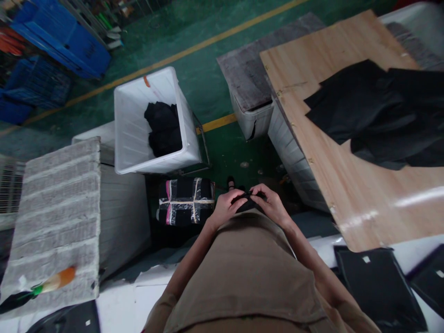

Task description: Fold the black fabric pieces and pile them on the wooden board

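Note:
Close in front of my brown apron (249, 259), both hands pinch a piece of black fabric (247, 206). My left hand (227, 205) has thumb and fingers pressed together on its left side, and my right hand (268, 202) grips it the same way from the right. The hands are a short way apart at the fabric's upper edge. Most of the fabric hangs below, partly hidden by the hands and apron. Left of my left hand sits a dark bundle (183, 213) wrapped with clear tape and cord.
A white bin (121, 120) holds black fabric (163, 129). Black cloth pieces (378, 111) lie on a wooden board (326, 180) at the right. A cloth-covered box (62, 185) with an orange-and-green object (55, 281) stands left. Black packages (381, 286) lie on white surfaces.

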